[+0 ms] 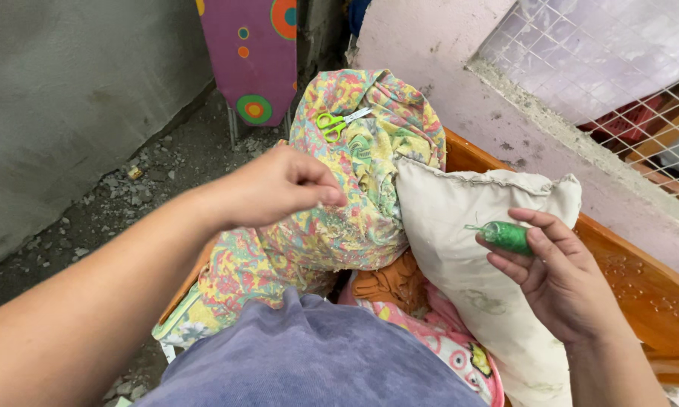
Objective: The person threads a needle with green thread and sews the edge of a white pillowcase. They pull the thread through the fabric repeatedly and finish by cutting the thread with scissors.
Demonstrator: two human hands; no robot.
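Observation:
My right hand (562,279) holds a small spool of green thread (507,237) in front of a cream pillow (481,249). My left hand (279,185) hovers over a multicoloured patterned cushion (370,173), its thumb and forefinger pinched together on something too small to make out, perhaps a needle or the thread's end. A pair of small green-handled scissors (336,123) lies on top of that cushion. A blue-grey cloth (309,358) covers my lap at the bottom of the view.
An orange wooden frame (641,294) runs behind the pillows. Orange fabric (388,285) and a pink printed cloth (445,343) lie between them. A purple board with coloured circles (253,53) leans on a grey wall; gravel ground (113,203) lies left, wire mesh (611,53) upper right.

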